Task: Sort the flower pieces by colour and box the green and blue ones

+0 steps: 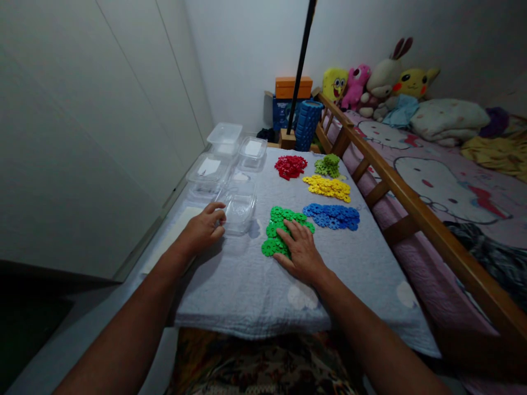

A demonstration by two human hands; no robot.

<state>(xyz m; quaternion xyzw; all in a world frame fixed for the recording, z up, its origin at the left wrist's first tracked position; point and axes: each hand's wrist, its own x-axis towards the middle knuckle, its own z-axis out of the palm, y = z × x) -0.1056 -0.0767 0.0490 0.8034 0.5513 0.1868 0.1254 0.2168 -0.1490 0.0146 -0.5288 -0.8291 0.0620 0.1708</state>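
Observation:
My right hand (pixel 302 253) lies palm down with fingers spread on a flat group of green flower-shaped plastic discs (pixel 270 248), covering part of them. My left hand (pixel 206 226) is held with loosely bent fingers, apart from one another, at the left side of a clear plastic container (pixel 240 211). Whether its fingertips touch the container I cannot tell. Right of the green discs are blue discs (pixel 332 215) in overlapping rows. Beyond those come yellow discs (pixel 327 187), a heap of olive-green discs (pixel 328 164) and a heap of small red pieces (pixel 290 166).
More clear containers, one with a lidded look (pixel 209 169), stand at the table's far left, some with white paper slips. A pale sheet (pixel 175 236) lies beneath my left forearm. A wooden bed rail (pixel 382 186) runs along the right. A black pole (pixel 300 71) rises behind the table.

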